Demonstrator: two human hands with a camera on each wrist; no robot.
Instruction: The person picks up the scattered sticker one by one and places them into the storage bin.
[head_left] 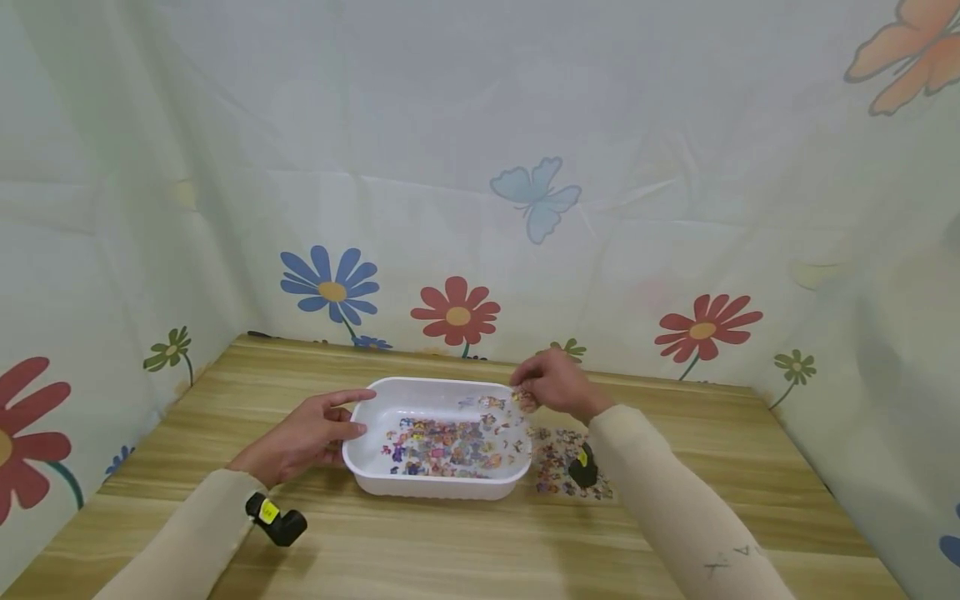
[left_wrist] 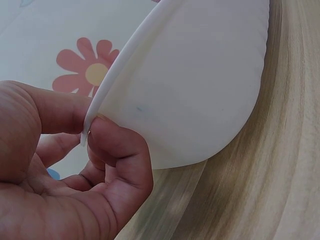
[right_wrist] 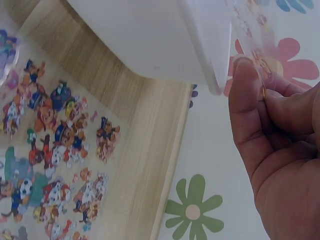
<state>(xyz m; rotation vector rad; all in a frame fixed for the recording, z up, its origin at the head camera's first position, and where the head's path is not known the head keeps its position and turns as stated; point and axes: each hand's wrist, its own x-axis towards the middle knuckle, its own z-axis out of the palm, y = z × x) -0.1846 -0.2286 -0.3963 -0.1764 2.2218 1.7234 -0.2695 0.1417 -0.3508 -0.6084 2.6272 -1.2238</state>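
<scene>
My left hand [head_left: 303, 435] pinches the left rim of a white plastic basin [head_left: 427, 488], thumb and fingers on either side of the edge in the left wrist view. Above the basin's right end, my right hand [head_left: 558, 385] pinches the edge of a clear sticker sheet [right_wrist: 256, 42] between thumb and fingers. This sheet slopes down into the basin and shows small printed figures. On the basin's floor lie more colourful cartoon stickers [head_left: 438, 442], partly overlapped by the held sheet in the head view.
Another clear sheet of cartoon dog stickers [right_wrist: 55, 145] lies on the wooden table [head_left: 420, 550], right of the basin and partly under my right forearm. A flower-printed curtain [head_left: 420, 208] surrounds the table's back and sides. A black camera [head_left: 277, 518] sits on my left wrist.
</scene>
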